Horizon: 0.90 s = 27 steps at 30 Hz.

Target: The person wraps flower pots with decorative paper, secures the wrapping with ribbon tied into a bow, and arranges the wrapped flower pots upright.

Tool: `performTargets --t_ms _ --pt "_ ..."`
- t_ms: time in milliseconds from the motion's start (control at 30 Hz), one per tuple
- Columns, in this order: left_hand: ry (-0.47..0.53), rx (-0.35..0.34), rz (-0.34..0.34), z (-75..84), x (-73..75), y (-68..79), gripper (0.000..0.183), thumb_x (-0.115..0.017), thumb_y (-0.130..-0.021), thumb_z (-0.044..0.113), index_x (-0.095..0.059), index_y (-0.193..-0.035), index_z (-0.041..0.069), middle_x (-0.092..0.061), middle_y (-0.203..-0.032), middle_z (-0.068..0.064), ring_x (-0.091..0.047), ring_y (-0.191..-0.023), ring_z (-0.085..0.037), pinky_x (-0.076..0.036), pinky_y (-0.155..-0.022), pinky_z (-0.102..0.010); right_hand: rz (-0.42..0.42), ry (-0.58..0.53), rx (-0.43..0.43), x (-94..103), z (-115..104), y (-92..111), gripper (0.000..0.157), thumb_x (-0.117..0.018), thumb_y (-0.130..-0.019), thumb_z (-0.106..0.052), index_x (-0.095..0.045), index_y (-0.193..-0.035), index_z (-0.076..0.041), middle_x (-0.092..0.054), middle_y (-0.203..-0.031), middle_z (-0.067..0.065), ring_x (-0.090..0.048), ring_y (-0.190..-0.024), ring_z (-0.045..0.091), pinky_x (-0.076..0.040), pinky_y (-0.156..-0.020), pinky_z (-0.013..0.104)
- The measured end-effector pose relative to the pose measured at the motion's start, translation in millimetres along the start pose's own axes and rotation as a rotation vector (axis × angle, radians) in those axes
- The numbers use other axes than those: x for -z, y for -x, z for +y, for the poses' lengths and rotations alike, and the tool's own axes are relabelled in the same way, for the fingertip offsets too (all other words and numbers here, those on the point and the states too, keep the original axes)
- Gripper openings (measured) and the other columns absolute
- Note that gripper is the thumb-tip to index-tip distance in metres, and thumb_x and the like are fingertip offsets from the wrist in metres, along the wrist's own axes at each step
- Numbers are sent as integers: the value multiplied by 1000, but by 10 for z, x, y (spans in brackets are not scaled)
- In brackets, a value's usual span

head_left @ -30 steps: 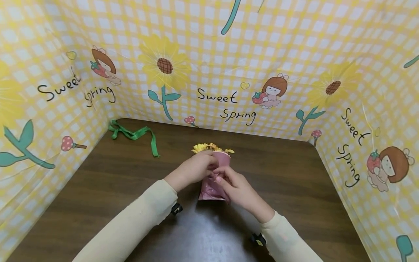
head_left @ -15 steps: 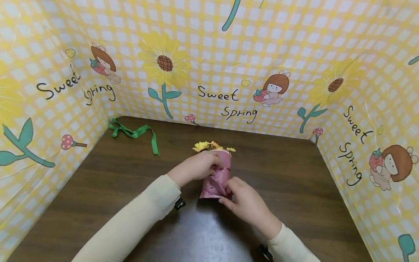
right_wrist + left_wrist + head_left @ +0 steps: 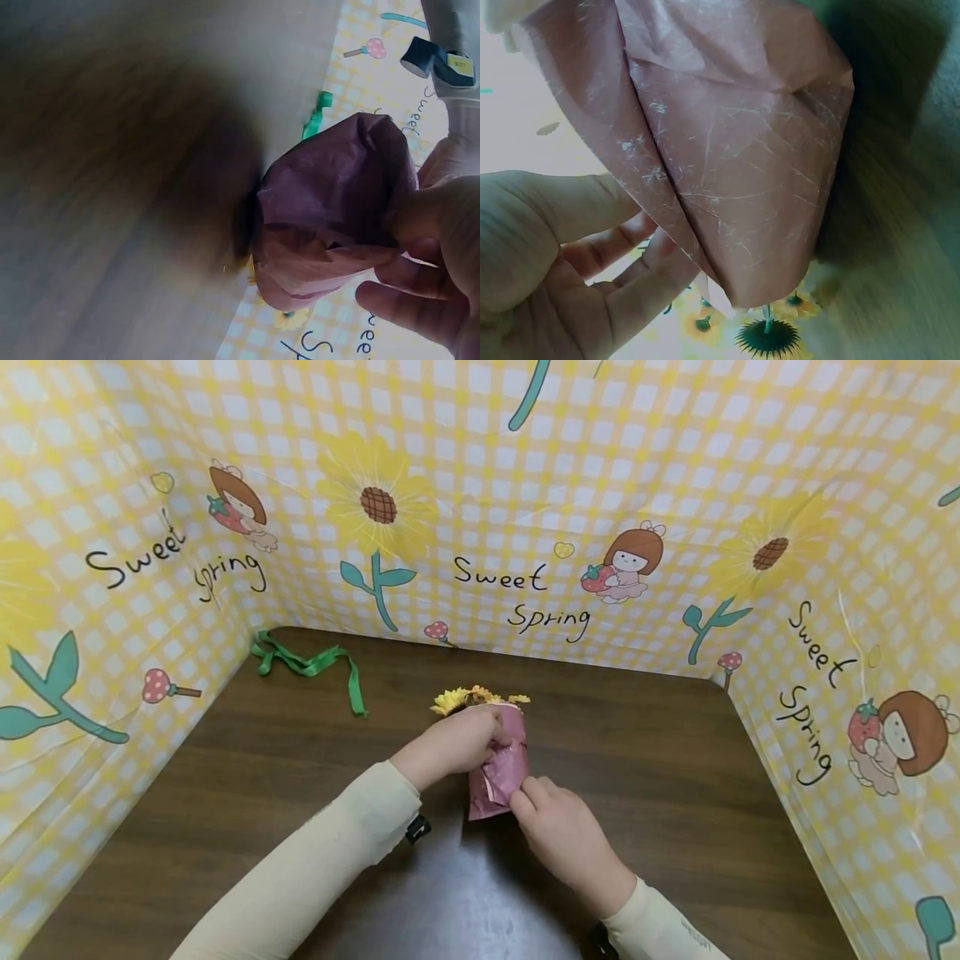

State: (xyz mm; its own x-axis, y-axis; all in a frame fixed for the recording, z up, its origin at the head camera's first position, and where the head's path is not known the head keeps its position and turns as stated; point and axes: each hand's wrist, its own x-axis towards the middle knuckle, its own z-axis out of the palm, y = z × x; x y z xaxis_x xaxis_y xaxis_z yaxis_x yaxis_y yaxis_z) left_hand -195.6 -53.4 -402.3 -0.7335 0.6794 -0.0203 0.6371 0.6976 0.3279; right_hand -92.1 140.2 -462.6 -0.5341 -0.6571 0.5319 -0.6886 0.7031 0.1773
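A bunch of yellow artificial-looking flowers (image 3: 450, 701) is wrapped in pink wrapping paper (image 3: 512, 766) at the middle of the table. Only the blooms show, past the paper's far end; the stems are hidden. My left hand (image 3: 456, 740) grips the paper near the blooms, and in the left wrist view its thumb (image 3: 592, 202) presses the overlapping edge (image 3: 641, 142). At the near right end, my right hand (image 3: 567, 842) pinches the paper's lower edge. The right wrist view shows that end of the paper (image 3: 330, 187) creased and gathered, with other fingers (image 3: 412, 304) held off it.
A loose green ribbon (image 3: 307, 662) lies at the back left of the brown wood-look table (image 3: 637, 760). Yellow checked cloth walls (image 3: 480, 510) enclose the table at the back and both sides. A black band (image 3: 417, 828) is on the left wrist.
My right hand has gone from the paper's middle down to its lower right edge and pinches it there. A flap on the paper's front has lifted. The left hand stays near the blooms.
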Motion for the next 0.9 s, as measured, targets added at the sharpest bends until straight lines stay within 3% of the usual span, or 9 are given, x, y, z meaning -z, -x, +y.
performTargets --t_ms 100,267,367,467,533,700,800,900 --pt "4 10 5 23 8 3 26 -77 -89 4 -79 -115 10 -68 -116 -10 -64 -110 -23 -53 -97 -38 -4 -38 5 28 8 28 14 -70 -86 -5 -56 -84 -9 -50 -82 1 -52 -69 20 -46 -55 31" --pt "-11 -40 26 22 -1 9 25 -76 -88 2 -79 -113 8 -66 -115 -9 -63 -108 -23 -53 -96 -38 30 -187 -68 91 39 44 18 -81 -86 -15 -64 -91 -12 -53 -84 -2 -54 -72 16 -49 -60 31" --pt "-24 -45 35 23 -12 5 27 -73 -90 1 -76 -116 6 -67 -121 -8 -63 -114 -23 -52 -100 -37 50 -197 -54 109 52 48 18 -80 -85 -10 -62 -87 -11 -51 -81 -2 -52 -70 17 -49 -59 30" --pt "-33 -16 38 42 -21 -4 25 -72 -90 1 -74 -115 6 -71 -120 -7 -64 -115 -24 -51 -101 -38 51 -137 7 119 52 49 12 -70 -87 -4 -59 -83 -9 -50 -80 0 -49 -68 18 -47 -57 29" --pt "-35 11 34 63 -20 -11 21 -72 -90 2 -74 -111 5 -73 -113 -8 -66 -110 -24 -52 -97 -38 45 -64 66 126 46 55 12 -57 -91 0 -58 -81 -8 -48 -79 2 -48 -66 19 -45 -56 29" --pt "-27 71 17 99 -1 -14 12 -73 -90 4 -74 -102 6 -72 -98 -9 -64 -93 -23 -54 -85 -39 17 114 167 121 29 96 36 -26 -101 3 -55 -83 -7 -46 -81 5 -48 -68 20 -45 -57 30" --pt "-36 71 9 94 8 -1 17 -74 -90 6 -74 -108 5 -73 -105 -9 -66 -100 -24 -54 -91 -40 22 131 81 84 28 127 24 -36 -99 0 -56 -88 -3 -48 -82 6 -49 -68 22 -47 -57 33" --pt "-54 47 4 87 5 7 20 -73 -91 6 -74 -111 6 -74 -107 -9 -66 -104 -25 -53 -95 -41 11 106 -93 39 43 155 10 -59 -88 -9 -61 -93 0 -52 -80 7 -53 -66 25 -49 -56 36"
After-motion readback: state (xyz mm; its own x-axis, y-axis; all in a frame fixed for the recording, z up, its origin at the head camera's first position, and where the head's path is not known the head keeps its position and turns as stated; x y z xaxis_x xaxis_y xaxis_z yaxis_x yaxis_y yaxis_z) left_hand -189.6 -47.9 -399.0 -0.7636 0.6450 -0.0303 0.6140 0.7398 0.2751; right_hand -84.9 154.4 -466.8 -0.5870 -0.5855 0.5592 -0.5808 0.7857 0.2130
